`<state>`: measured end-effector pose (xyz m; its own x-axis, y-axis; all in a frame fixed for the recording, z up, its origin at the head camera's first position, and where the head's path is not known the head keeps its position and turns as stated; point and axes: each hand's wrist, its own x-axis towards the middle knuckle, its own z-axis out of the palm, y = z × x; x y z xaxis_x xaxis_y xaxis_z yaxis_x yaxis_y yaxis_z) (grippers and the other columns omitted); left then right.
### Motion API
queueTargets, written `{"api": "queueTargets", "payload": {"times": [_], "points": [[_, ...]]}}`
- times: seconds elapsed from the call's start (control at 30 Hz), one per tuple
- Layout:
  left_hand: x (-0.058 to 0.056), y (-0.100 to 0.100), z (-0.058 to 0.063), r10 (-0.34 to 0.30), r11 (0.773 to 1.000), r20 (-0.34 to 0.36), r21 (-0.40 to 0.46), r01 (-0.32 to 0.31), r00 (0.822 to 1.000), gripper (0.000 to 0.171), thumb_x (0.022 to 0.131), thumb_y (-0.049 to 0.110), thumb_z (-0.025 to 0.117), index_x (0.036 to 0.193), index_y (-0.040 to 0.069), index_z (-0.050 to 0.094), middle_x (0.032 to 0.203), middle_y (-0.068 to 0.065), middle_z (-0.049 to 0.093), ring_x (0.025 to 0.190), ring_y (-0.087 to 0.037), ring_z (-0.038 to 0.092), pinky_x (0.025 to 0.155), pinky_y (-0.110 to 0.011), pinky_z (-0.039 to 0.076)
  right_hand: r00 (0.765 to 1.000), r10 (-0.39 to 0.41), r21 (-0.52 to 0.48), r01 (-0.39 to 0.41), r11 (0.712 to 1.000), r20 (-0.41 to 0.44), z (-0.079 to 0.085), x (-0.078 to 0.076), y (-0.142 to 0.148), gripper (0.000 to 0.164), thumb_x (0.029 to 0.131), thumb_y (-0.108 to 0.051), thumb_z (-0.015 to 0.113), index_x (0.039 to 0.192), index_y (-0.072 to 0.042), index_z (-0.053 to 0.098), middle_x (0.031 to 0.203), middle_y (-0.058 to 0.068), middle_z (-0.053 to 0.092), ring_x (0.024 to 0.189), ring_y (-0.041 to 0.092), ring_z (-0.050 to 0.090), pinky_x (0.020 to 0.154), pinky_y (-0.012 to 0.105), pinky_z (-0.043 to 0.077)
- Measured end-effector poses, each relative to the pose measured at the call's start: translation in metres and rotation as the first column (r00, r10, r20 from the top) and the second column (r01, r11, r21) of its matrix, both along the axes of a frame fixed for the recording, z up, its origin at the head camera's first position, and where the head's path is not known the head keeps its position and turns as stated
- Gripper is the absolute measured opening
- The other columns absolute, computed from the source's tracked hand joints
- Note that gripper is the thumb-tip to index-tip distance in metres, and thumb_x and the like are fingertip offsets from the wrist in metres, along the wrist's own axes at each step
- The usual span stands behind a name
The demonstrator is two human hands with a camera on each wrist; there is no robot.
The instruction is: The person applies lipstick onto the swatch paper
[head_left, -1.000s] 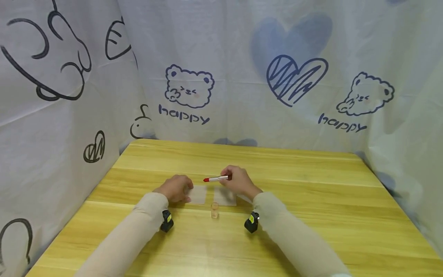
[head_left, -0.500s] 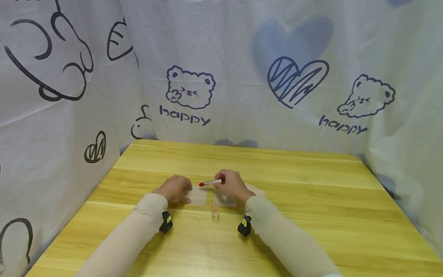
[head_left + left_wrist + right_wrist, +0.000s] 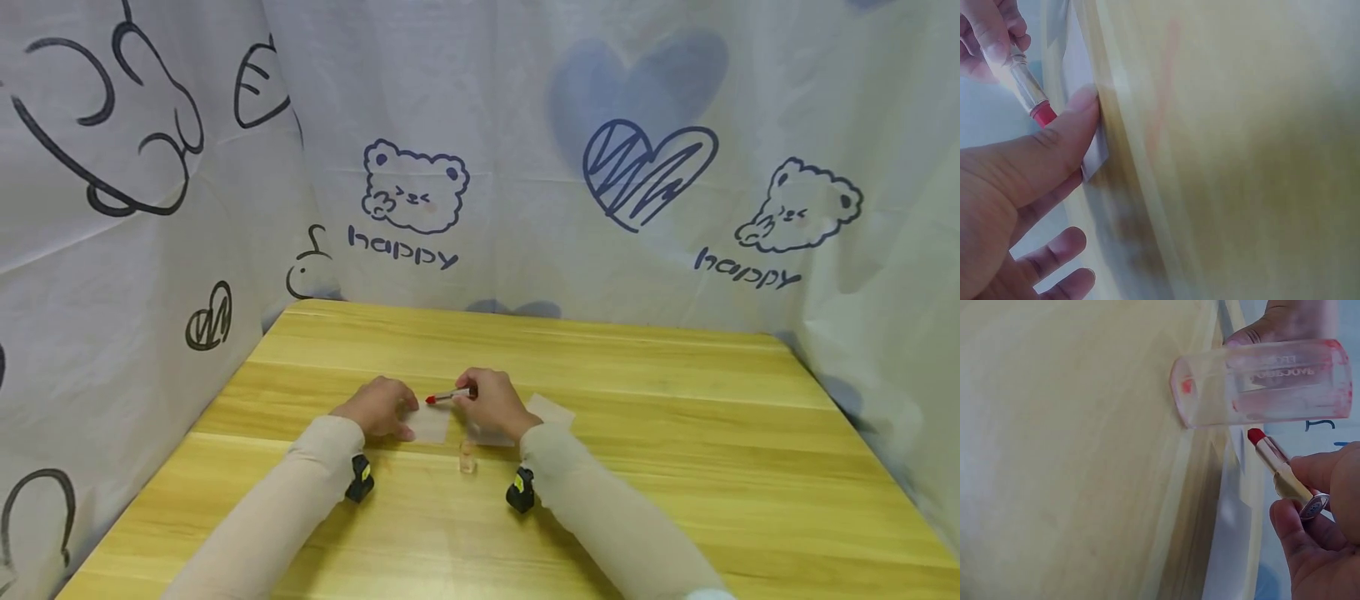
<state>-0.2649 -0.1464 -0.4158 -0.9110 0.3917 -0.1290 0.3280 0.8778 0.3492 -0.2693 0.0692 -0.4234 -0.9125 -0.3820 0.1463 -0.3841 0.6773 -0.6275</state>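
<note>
Lipstick (image 3: 1277, 465) was pinched near its base by the right hand (image 3: 489, 402), its red tip (image 3: 431, 400) near the far edge of a paper sheet (image 3: 431, 425) touched by the left hand (image 3: 377, 408), fingers relaxed. Case was judged light, stiff, slippery; tip soft, fragile; base best gripped.

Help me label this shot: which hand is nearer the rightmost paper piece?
Right. The right hand is just left of the rightmost paper piece; the left hand is farther left, at the leftmost piece.
</note>
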Motion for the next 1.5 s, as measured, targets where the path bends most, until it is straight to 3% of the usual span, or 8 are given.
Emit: {"api": "queueTargets", "payload": {"times": [0.5, 1.03, 1.5], "points": [[-0.004, 0.000, -0.002, 0.019, 0.999, 0.023, 0.025, -0.020, 1.000, 0.042, 0.071, 0.023, 0.088, 0.107, 0.008, 0.073, 0.115, -0.009, 0.066, 0.113, -0.031, 0.056, 0.099, -0.046, 0.042, 0.998, 0.033, 0.019, -0.032, 0.999, -0.050, -0.002, 0.000, -0.001, 0.012, 0.092, -0.014, 0.069, 0.101, -0.007, 0.068, 0.089, 0.002, 0.065, 0.078, 0.012, 0.057, 0.069, 0.026, 0.049], [-0.004, 0.000, -0.001, 0.009, 1.000, 0.023, 0.017, -0.010, 1.000, 0.043, 0.071, 0.023, 0.088, 0.108, 0.007, 0.073, 0.114, -0.009, 0.067, 0.112, -0.030, 0.057, 0.098, -0.045, 0.043, 0.998, 0.060, 0.055, -0.061, 0.997, 0.006, 0.005, 0.005, -0.001, 0.011, 0.092, -0.017, 0.069, 0.100, -0.009, 0.068, 0.085, -0.002, 0.061, 0.073, 0.011, 0.053, 0.064, 0.026, 0.046], [-0.002, -0.001, 0.001, 0.008, 1.000, 0.025, 0.022, -0.008, 1.000, 0.043, 0.073, 0.023, 0.087, 0.109, 0.006, 0.072, 0.112, -0.008, 0.067, 0.111, -0.030, 0.057, 0.098, -0.045, 0.043, 0.988, 0.135, 0.106, -0.142, 0.984, 0.068, 0.014, 0.012, 0.000, 0.007, 0.091, -0.019, 0.070, 0.095, -0.012, 0.069, 0.082, -0.007, 0.063, 0.072, 0.009, 0.056, 0.066, 0.026, 0.048]]}}
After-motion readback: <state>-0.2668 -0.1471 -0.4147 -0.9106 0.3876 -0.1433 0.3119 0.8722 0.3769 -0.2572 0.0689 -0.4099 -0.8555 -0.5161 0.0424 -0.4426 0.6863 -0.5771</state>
